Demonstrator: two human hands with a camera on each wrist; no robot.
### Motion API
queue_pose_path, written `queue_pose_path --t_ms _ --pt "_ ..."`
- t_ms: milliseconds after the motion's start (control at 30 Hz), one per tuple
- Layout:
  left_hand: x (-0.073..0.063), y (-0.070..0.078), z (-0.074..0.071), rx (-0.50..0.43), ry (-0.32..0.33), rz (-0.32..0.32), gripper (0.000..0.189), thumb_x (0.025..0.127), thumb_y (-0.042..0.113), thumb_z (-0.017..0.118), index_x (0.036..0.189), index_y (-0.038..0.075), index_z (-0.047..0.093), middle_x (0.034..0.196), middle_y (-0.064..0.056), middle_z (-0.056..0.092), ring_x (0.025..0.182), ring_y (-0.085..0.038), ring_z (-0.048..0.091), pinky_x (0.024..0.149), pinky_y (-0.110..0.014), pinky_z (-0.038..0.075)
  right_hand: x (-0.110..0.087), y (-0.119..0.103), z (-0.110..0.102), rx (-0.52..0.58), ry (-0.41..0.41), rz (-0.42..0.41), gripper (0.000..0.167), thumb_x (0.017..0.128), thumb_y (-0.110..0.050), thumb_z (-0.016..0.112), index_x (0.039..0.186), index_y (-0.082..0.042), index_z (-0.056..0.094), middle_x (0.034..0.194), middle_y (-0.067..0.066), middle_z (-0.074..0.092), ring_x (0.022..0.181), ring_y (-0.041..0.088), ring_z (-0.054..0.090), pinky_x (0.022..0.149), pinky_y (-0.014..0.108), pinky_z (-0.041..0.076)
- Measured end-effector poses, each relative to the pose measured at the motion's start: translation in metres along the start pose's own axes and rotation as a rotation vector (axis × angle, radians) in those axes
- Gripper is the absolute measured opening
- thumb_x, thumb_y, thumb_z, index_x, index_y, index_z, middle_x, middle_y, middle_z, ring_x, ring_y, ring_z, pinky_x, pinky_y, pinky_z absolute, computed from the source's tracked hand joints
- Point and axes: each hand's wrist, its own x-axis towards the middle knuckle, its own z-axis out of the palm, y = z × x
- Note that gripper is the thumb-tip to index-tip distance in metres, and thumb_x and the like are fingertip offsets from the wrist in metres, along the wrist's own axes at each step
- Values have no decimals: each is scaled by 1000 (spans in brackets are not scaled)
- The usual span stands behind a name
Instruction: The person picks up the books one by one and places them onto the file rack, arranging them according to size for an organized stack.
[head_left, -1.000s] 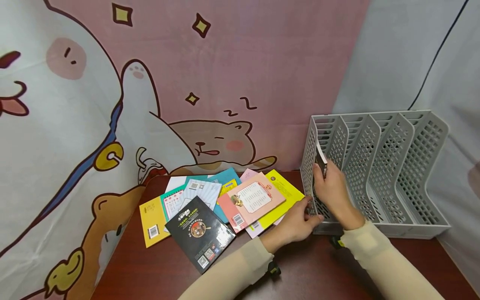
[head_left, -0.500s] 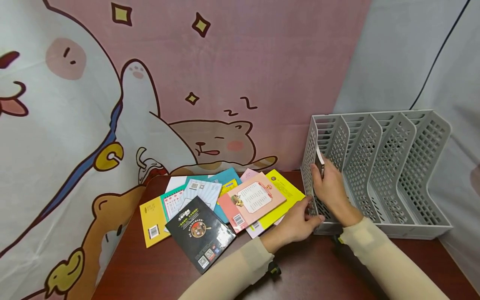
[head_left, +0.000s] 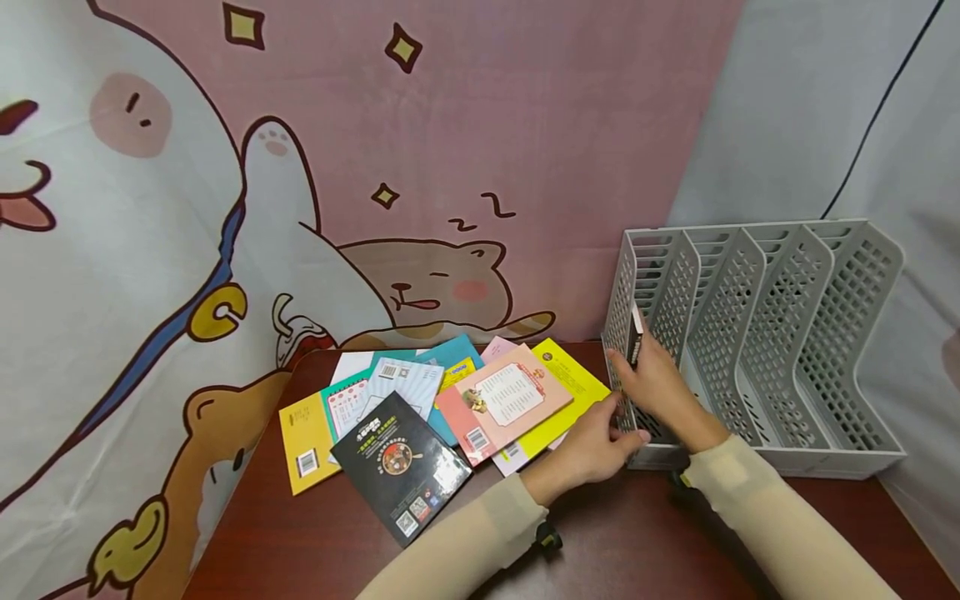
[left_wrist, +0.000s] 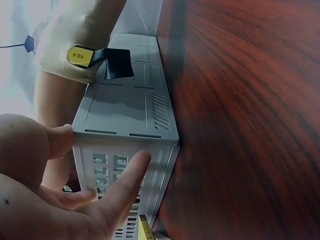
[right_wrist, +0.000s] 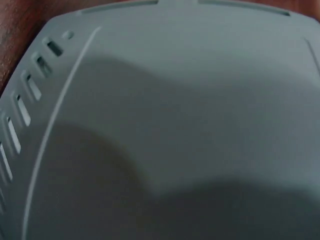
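Note:
My right hand (head_left: 660,379) grips a thin dark-covered book (head_left: 636,335) by its edge, inside the leftmost compartment of a grey file rack (head_left: 772,457). The book stands upright near the compartment's left wall; its lower part is hidden. My left hand (head_left: 585,446) holds the rack's front left corner, thumb over the front rim and fingers against the perforated side. In the left wrist view the index finger (left_wrist: 127,180) lies along that side wall. The right wrist view shows only the rack's shaded front panel (right_wrist: 200,125), without the hand.
Left of the rack, several books overlap on the dark red table (head_left: 300,550): a black book (head_left: 401,467), a pink book (head_left: 502,400), a yellow one (head_left: 562,375) and others. A cartoon-printed cloth (head_left: 585,125) hangs behind. Dividers (head_left: 723,317) separate the rack's compartments.
The right hand has moved slightly down and left, and the book has sunk lower in the leftmost compartment. The left hand has stayed on the rack's corner.

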Motion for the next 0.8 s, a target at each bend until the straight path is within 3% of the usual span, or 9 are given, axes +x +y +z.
queue_pose_path --t_ms 167,367,433,500,600,700,800 --pt "-1 -1 0 -8 -4 -3 68 107 33 72 167 16 44 144 -8 66 95 2 64 81 -14 54 -2 0 -4 11 -11 2 75 110 -24 67 171 -1 29 151 37 59 129 58 65 102 74 54" --pt "-2 -1 1 -17 5 -54 71 107 35 74 169 18 43 148 -7 66 93 3 65 79 -15 55 -5 -10 -17 32 110 -36 71 108 -21 69 170 -7 39 146 32 64 124 54 68 99 71 58" --pt "-2 0 3 -32 13 -77 73 106 36 75 169 19 44 149 -8 66 92 4 66 78 -16 56 -7 -15 -22 48 196 -62 64 106 -19 70 165 -7 49 142 28 68 119 49 72 96 60 63" --pt "-3 0 3 -58 24 -104 73 105 37 76 169 20 45 150 -8 67 92 4 66 78 -16 56 -8 -20 -28 62 298 -94 51 105 -18 71 154 -6 62 132 23 73 109 39 76 91 38 67" --pt "-4 1 3 -94 42 -125 70 104 38 75 166 21 49 149 -7 68 92 3 67 78 -17 57 -10 -29 -35 75 436 -147 29 104 -13 70 131 -4 76 111 16 78 89 17 73 81 10 54" --pt "-5 2 0 -111 69 -123 63 105 38 73 163 21 54 144 -7 70 93 3 68 79 -17 58 -16 -37 -38 77 469 -186 18 105 -10 68 116 -3 81 98 14 77 78 0 60 74 5 43" --pt "-7 3 -5 -130 99 -101 57 106 37 71 159 20 57 137 -5 73 93 2 68 79 -17 58 -25 -43 -38 75 416 -199 16 104 -8 69 111 -3 82 96 12 79 75 -3 55 70 6 43"
